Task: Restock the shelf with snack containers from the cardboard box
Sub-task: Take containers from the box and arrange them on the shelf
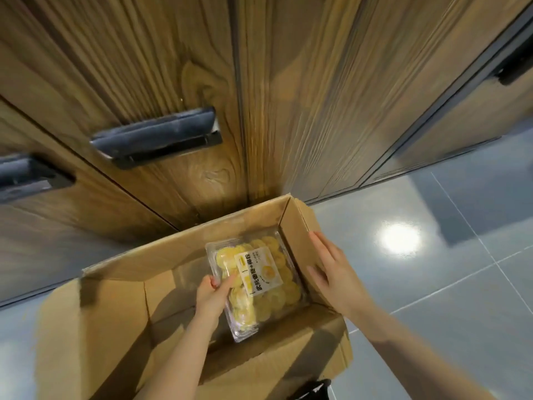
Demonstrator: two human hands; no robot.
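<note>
An open cardboard box sits on the floor in front of wooden cabinets. Inside it, toward the right end, is a clear plastic snack container filled with yellow biscuits and carrying a white and yellow label. My left hand grips the container's left edge, thumb on the lid. My right hand rests flat, fingers apart, on the box's right flap and holds nothing. No shelf is in view.
Wooden cabinet doors with dark recessed handles rise just behind the box. Glossy grey floor tiles spread to the right, with a bright light reflection. A dark object shows at the bottom edge.
</note>
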